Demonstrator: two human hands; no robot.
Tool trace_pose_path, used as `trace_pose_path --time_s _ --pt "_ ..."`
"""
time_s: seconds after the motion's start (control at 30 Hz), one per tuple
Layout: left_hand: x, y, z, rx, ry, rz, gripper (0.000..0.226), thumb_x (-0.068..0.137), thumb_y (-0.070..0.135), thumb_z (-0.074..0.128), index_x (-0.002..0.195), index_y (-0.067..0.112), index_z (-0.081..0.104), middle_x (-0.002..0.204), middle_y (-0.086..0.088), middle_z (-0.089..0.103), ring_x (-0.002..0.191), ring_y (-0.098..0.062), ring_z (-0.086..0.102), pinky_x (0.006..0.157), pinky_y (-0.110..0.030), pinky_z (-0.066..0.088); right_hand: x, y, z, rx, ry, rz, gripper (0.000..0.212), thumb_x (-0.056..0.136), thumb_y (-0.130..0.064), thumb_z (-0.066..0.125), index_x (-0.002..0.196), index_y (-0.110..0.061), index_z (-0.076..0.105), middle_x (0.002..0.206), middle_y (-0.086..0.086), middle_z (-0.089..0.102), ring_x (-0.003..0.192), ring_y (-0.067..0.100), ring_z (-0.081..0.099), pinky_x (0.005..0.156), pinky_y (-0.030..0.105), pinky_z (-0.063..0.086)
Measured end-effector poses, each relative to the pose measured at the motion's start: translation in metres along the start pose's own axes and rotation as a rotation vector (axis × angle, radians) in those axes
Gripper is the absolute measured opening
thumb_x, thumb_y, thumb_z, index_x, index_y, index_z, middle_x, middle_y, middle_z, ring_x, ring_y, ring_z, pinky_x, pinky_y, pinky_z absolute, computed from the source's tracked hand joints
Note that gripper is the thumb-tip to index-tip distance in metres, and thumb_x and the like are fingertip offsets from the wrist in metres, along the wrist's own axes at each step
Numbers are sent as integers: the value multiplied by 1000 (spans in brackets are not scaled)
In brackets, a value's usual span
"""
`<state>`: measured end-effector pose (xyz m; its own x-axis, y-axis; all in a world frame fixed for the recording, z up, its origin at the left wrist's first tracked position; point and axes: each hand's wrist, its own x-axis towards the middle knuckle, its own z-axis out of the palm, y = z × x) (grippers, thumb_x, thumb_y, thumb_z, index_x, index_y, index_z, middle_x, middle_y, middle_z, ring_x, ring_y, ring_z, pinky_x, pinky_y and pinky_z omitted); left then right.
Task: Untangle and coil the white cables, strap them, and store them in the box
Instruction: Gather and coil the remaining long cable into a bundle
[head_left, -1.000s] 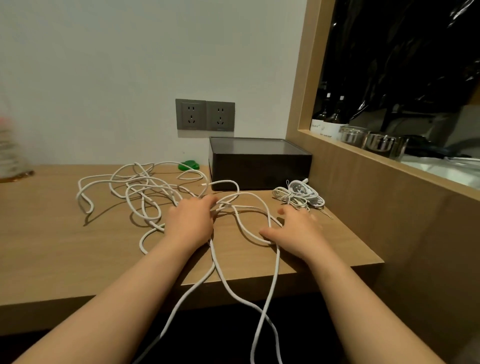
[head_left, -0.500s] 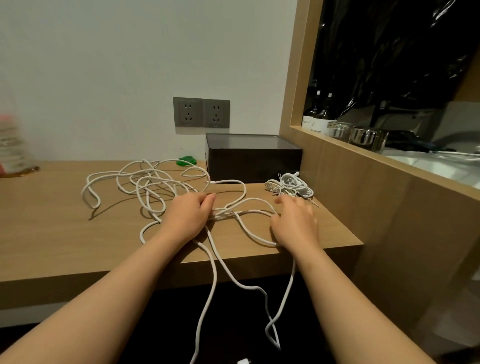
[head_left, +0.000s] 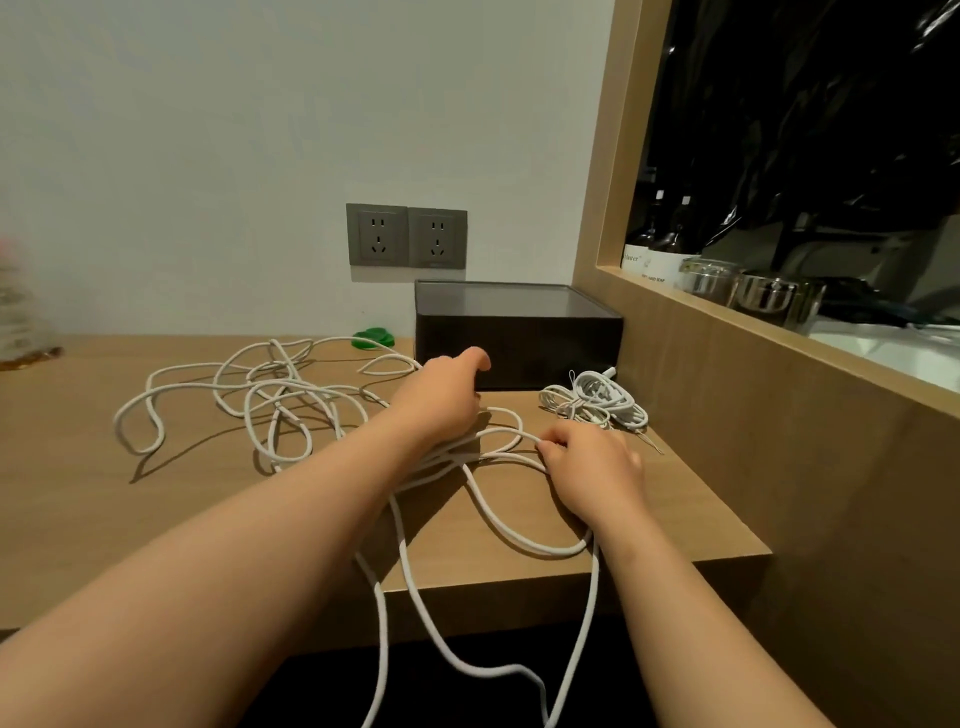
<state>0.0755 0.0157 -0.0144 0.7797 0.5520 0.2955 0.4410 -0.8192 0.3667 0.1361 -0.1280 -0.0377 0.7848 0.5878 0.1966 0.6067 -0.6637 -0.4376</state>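
Head view, left hand: the left hand (head_left: 441, 400) lies over the point where several strands run together, one finger lifted toward the box. Its other fingers are hidden under the back of the hand, so I cannot tell whether it grasps the strands or only rests on them.
Head view, right hand: the right hand (head_left: 592, 467) pinches one strand between curled fingertips (head_left: 545, 448), just right of the crossing.
White cable: the white cable (head_left: 283, 387) sprawls in loose loops over the tabletop (head_left: 104, 519) to the left of the hands. Two or three runs drop over the front edge and out of sight.
Step in hand: untangling, by my reading, and early in the task.
Doing it well: pin the crossing with one hand and feed the pinched strand back through its loop with slack. Hauling would likely tighten the snarl. The hanging runs may drag, so lifting them onto the tabletop first should help.
Small bundle: the small bundle (head_left: 597, 402) of thinner white lead lies gathered near the box's right front corner, outside it.
Box: the dark box (head_left: 519, 338) stands against the wall behind the hands. Its top reads as a flat dark panel and the inside is hidden. No cable shows in it.
Green item: the green item (head_left: 373, 339) lies just left of the box and is possibly the straps.
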Motion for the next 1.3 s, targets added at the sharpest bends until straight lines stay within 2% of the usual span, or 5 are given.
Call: trace_pose_path --time_s 0.5,0.7,0.93,1.07,1.3 --pt "0 -19 -2 -604 -55 -303 17 92 27 56 89 11 58 74 -9 62 66 -19 60 70 -34 54 0 -11 -22 -145 -414 -142 73 73 -73 53 127 -24 49 129 3 45 123 25 37 102 44 37" --pt "-23 -10 -41 -1068 42 -307 17 91 -8 46 87 8 50 94 -14 62 62 -16 65 50 -21 54 -9 -12 -13 -156 -238 -41 11 94 -23 46 98 -15 51 90 3 57 86 21 58 77 35 51" --pt "-68 -18 -83 -310 -169 179 19 83 36 65 99 27 58 93 6 59 69 -7 55 60 -18 44 -10 -14 -20 -74 -225 115 24 92 -19 46 70 -14 42 72 3 48 74 25 53 63 33 41" --pt "-94 -26 -98 -70 -425 282 65 55 72 61 115 52 44 130 15 48 110 2 46 91 -16 38 -18 -14 -29 87 -117 201 24 93 -15 43 115 -4 41 100 15 57 90 33 60 65 36 44" --pt "-90 -49 -84 123 -611 -26 102 69 37 79 148 27 14 152 1 28 135 -23 33 108 -38 33 -31 -16 -49 404 -256 106 21 93 -16 50 110 -5 48 75 12 59 51 18 58 49 29 55"
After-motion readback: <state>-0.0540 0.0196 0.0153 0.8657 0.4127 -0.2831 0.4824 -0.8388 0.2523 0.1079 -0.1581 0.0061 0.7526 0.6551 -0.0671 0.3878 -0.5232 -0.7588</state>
